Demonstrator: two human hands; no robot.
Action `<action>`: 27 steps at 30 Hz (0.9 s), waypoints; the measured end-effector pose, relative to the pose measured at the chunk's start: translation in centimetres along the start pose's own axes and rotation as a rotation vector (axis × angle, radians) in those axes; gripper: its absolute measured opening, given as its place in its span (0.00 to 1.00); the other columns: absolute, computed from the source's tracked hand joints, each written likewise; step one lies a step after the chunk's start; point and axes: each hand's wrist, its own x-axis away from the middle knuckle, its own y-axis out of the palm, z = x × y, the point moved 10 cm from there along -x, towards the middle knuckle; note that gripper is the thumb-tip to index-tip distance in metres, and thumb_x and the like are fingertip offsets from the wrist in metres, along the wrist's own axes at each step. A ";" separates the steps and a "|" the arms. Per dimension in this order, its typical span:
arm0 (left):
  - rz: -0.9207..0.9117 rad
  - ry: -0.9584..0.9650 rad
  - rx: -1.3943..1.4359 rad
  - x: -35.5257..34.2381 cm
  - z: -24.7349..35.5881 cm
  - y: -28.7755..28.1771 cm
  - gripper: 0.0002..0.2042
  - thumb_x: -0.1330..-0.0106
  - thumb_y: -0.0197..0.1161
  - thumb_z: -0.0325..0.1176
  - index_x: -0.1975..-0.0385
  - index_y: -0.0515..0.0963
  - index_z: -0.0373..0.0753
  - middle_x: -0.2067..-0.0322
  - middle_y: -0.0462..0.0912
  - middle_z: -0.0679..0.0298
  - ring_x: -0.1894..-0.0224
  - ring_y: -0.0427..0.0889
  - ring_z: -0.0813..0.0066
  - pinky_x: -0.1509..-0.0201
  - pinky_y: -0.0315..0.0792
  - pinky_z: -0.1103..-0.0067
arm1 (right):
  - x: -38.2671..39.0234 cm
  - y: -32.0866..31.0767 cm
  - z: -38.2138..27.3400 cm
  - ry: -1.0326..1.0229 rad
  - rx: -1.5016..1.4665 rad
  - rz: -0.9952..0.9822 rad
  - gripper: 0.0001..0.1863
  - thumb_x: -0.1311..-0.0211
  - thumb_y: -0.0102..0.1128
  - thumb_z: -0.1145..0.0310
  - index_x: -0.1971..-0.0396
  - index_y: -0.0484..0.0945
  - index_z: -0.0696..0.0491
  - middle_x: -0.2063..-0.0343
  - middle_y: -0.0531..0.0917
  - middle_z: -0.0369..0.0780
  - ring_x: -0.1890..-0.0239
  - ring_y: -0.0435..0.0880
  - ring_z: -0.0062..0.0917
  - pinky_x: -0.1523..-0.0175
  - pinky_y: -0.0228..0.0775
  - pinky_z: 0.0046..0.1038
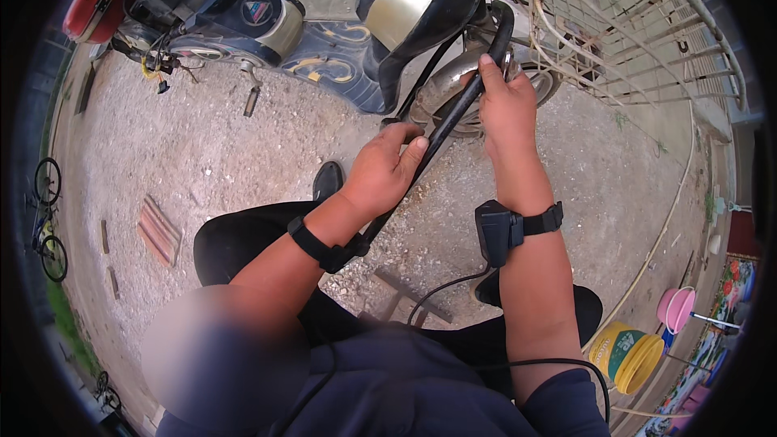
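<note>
Bare hands on a black rubber tube above gritty ground

I see 2 bare hands working over pale, crumbly ground (218,146). Between them slants 1 smooth black tube (453,117), round and bent over at its upper end beside the dull metal mudguard (437,95) of a scooter (332,53). The right hand (508,101) is clamped on the tube near that bend, thumb laid along it. The left hand (380,170) is lower down, its thumb against the tube; whether its curled fingers close round it, I cannot tell. The scooter's glossy blue plastic footboard carries yellow swirls. Near the ground's upper right corner stands a rusty wire cage (639,40); by its right edge sit a yellow bucket (627,356) and a rounder pink bucket (676,309).
</note>
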 end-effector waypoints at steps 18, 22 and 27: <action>-0.340 0.142 0.022 0.2 -1.6 1.7 0.21 0.39 0.69 0.53 0.61 0.80 0.39 0.62 0.78 0.57 0.53 0.77 0.53 0.46 0.72 0.66 | -0.9 -1.4 -0.1 0.209 -0.065 0.027 0.10 0.29 0.61 0.64 0.59 0.78 0.55 0.74 0.84 0.36 0.76 0.76 0.17 0.73 0.63 0.21; -0.267 0.182 0.017 0.2 0.6 1.7 0.21 0.40 0.70 0.53 0.63 0.81 0.38 0.65 0.79 0.56 0.57 0.78 0.53 0.52 0.73 0.67 | 0.0 -1.9 -0.9 0.001 -0.055 -0.013 0.14 0.29 0.61 0.61 0.53 0.78 0.55 0.68 0.87 0.40 0.84 0.69 0.12 0.80 0.58 0.18; -0.132 0.071 0.161 -1.5 2.6 0.5 0.23 0.37 0.69 0.53 0.63 0.80 0.35 0.67 0.78 0.54 0.63 0.79 0.59 0.58 0.73 0.71 | 4.8 -3.1 -1.1 -0.051 0.149 -0.147 0.23 0.29 0.61 0.63 0.41 0.74 0.62 0.62 0.85 0.36 0.63 0.79 0.14 0.57 0.69 0.18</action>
